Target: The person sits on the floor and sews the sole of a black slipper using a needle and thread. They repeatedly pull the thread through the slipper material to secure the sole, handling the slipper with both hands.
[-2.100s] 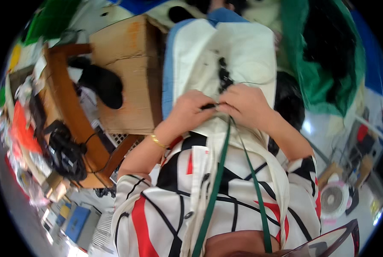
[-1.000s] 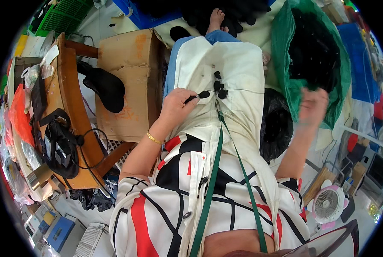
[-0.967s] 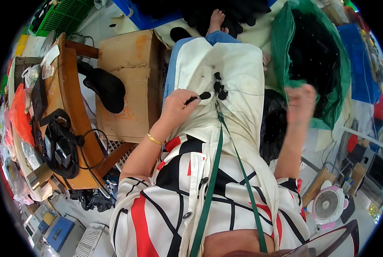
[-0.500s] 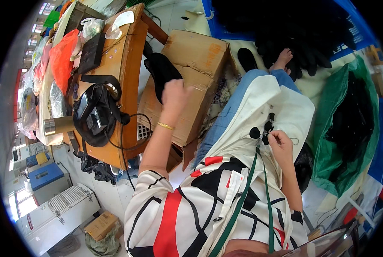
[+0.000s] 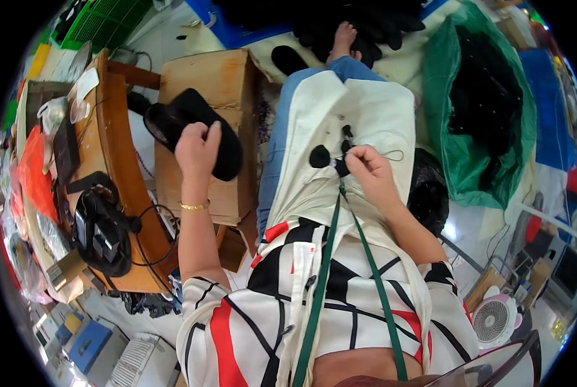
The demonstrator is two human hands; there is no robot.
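Observation:
My left hand [image 5: 197, 151] is closed on the near edge of a black slipper [image 5: 227, 151], which is raised in front of a cardboard box. Its dark opening faces up and to the left. Over the white apron [image 5: 379, 109] on my lap, my right hand [image 5: 371, 174] is pinched, fingertips against small black pieces. A round black piece [image 5: 319, 156] lies just left of those fingertips. From beside them a thin loop [image 5: 395, 155] sticks out to the right. What exactly the right fingers grip is hidden.
The cardboard box [image 5: 204, 77] stands left of my legs, beside a wooden table [image 5: 121, 161] carrying a black bag [image 5: 98, 226]. A green sack [image 5: 437, 109] with black contents stands at right. Black slippers [image 5: 385, 32] pile up ahead by my foot. A fan [image 5: 495, 319] sits lower right.
The whole view has shifted, bringing the fan in. My left hand has brought the slipper round in front of the box, turned differently. The right hand stays pinched at the apron.

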